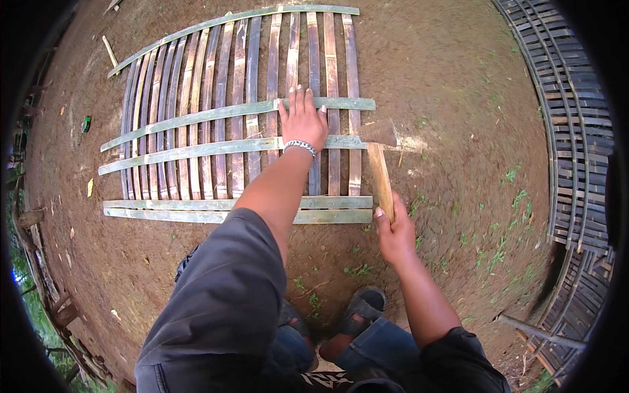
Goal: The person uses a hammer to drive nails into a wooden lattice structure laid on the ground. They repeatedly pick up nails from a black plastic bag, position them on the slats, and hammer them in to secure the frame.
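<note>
A panel of split bamboo slats (pixel 221 118) lies on the ground, with green bamboo crosspieces (pixel 190 152) laid over the slats. My left hand (pixel 304 124) presses flat on the panel near its right side, palm down and fingers stretched out over the middle crosspieces. My right hand (pixel 398 232) is closed round the wooden handle of a hatchet (pixel 380 171). Its dark, broad head is at the right end of the lower middle crosspiece; I cannot tell whether it touches the bamboo. Part of the panel is hidden under my left forearm.
Bare brown soil (pixel 458 177) with grass tufts surrounds the panel. Another slatted bamboo structure (pixel 570 124) runs along the right edge, with a pole (pixel 544 333) below it. My sandalled feet (pixel 363 308) stand just in front of the panel. Branches (pixel 49 281) line the left edge.
</note>
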Motion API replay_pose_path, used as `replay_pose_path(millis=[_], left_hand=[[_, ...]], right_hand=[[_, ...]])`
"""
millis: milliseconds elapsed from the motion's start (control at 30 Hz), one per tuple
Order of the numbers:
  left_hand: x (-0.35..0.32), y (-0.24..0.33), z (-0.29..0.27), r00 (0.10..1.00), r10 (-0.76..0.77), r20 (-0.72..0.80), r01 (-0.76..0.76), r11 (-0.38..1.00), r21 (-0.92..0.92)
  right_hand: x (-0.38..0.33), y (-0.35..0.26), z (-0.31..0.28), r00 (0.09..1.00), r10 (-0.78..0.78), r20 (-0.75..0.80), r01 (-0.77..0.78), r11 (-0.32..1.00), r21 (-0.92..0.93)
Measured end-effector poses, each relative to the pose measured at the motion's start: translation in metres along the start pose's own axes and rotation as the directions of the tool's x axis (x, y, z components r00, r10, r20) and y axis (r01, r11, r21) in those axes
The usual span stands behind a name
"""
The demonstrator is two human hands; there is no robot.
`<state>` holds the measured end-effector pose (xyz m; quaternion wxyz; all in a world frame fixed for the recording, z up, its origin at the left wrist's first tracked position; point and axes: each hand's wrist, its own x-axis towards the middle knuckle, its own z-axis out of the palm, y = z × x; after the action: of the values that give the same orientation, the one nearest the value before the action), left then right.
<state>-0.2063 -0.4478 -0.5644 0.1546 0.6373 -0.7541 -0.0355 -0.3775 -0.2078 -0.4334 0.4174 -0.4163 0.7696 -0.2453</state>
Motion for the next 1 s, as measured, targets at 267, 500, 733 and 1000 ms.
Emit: replay_pose_path(millis=[267,500,733,1000], left_hand=[[0.004,0.02,-0.013,0.975,0.002,0.222,-0.012,0.999,0.042],[0.003,0.017,-0.011,0.974,-0.017,0.226,0.006,0.999,0.048],[0.003,0.017,-0.012,0.98,-0.013,0.199,0.002,0.999,0.053],[0.006,0.02,-0.007,0.983,-0.001,0.183,-0.007,0.999,0.04]], right_hand=[[0.02,0.01,-0.001,0.996,0.028,0.081,-0.027,0.999,-0.023],[0.034,0.006,0.003,0.985,-0.171,0.029,0.174,0.973,-0.151],[0.046,0.007,0.0,0.983,-0.071,0.168,0.115,0.956,-0.269],[0.049,0.018,0.001,0.981,-0.127,0.149,0.163,0.951,-0.261]])
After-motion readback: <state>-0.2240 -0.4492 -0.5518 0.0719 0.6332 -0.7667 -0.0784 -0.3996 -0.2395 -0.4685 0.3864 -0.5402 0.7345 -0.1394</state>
